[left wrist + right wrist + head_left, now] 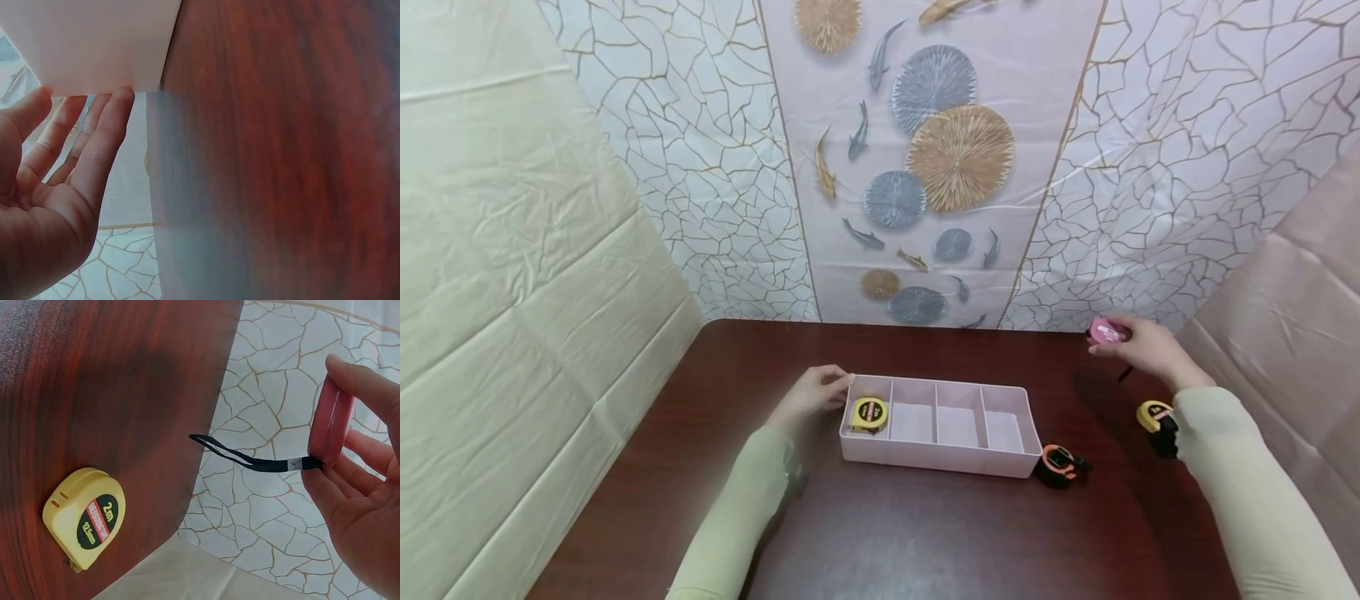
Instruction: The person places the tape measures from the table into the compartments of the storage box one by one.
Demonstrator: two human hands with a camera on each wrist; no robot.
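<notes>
Raised above the far right of the table, my right hand [1142, 346] pinches a pink tape measure [1107, 331] between thumb and fingers. Its black wrist strap [250, 464] dangles free in the right wrist view. My left hand [812, 396] touches the left end of a pale pink divided box [940, 458], its fingers fairly straight and fingertips against the end wall [94, 56]. In the leftmost compartment lies a yellow tape measure [869, 414]; the other compartments hold nothing. Another yellow tape measure [84, 519] lies on the table below my right hand.
An orange and black tape measure [1057, 465] lies close by the box's right front corner. The dark wooden table [880, 533] ends at a patterned cloth backdrop [917, 208], with plain cloth [512, 333] hanging at both sides.
</notes>
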